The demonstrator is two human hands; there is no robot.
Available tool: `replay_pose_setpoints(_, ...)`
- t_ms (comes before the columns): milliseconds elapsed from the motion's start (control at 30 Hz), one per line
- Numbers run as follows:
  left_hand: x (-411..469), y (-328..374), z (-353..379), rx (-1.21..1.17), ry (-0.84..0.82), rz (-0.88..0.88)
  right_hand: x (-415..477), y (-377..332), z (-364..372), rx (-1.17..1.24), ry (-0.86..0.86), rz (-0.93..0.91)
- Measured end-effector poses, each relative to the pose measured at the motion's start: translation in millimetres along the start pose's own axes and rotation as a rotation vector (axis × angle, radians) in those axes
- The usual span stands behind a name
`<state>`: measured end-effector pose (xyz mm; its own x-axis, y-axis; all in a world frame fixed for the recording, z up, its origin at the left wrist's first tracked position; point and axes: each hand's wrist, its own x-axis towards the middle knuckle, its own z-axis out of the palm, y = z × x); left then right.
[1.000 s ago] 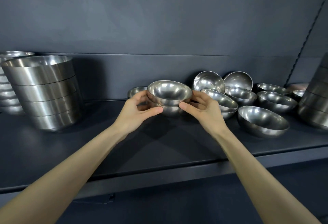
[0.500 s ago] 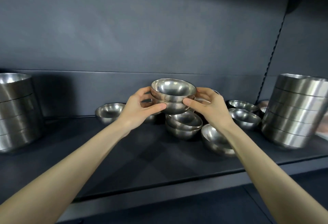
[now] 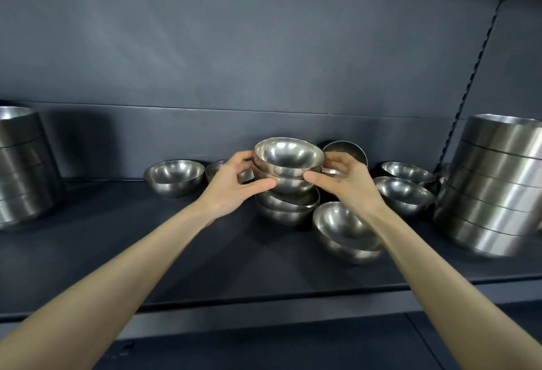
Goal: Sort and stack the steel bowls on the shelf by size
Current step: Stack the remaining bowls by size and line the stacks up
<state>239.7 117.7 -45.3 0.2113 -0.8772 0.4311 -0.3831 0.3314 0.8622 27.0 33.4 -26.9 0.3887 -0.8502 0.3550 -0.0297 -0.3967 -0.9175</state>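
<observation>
Grips the held bowls [image 3: 289, 161], two nested, from their left side with the left hand [image 3: 231, 188]: thumb stretched flat under the lower bowl's wall, fingers curled round the far side near the rim. Grips them from the right with the right hand [image 3: 346, 185]: thumb pressed to the front wall at the seam between the two, fingers curved behind. Brings the thumb tips close together at the front of the held bowls, without touching. Reaches in on two bare, nearly straight forearms, converging from the lower corners.

Keeps the held bowls upright, mouths tipped slightly toward the camera, above the shelf [image 3: 146, 252].

- Directly below the held bowls: low stack [image 3: 289, 208] of two more on the shelf; contact with it impossible to tell.
- Below and right: tilted bowl [image 3: 343, 231], partly behind the right forearm.
- Right: near right bowl [image 3: 403, 196] and far right bowl [image 3: 407, 171], both upright.
- Behind and right: leaning bowl [image 3: 347, 149], tipped on edge.
- Left: left bowl [image 3: 174, 176], upright; hidden bowl [image 3: 215, 168], partly behind the left hand.
- Far right and far left: tall right stack [image 3: 492, 185] and tall left stack [image 3: 20, 164] of larger bowls.
</observation>
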Motion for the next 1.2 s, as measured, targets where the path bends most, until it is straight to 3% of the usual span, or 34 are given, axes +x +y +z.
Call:
replay_pose_setpoints(333,-4.0,-7.5,11.5,-0.092,-0.066,0.026,-1.8,12.8,-9.7,-0.061,-0.051,0.064)
replay_pose_setpoints(1200,-13.1,-11.2,15.2,-0.128,-0.017,-0.03,2.0,11.3,-9.4,-0.086,-0.072,0.05)
